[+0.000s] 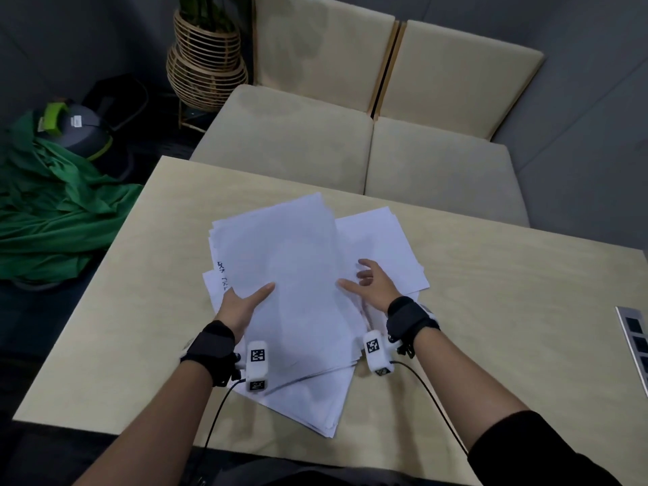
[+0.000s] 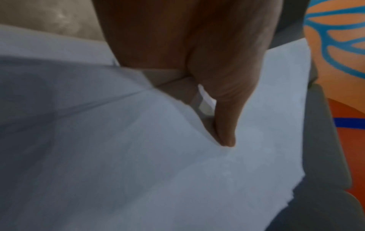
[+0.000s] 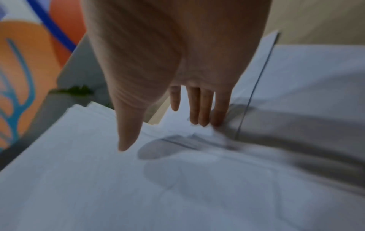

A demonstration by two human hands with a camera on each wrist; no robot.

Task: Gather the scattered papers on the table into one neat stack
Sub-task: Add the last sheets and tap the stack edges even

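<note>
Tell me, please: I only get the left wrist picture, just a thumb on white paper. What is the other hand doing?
Observer: The right hand lies open, fingertips on the sheets at the pile's right side.
Operator: Are the papers stacked neatly yet?
Observer: No. In the head view the papers overlap crookedly, corners fanning out.
Operator: Is any sheet written on?
Observer: Yes, dark handwriting shows on a sheet near the left hand.
Operator: What do they lie on?
Observer: A pale wooden table.
</note>
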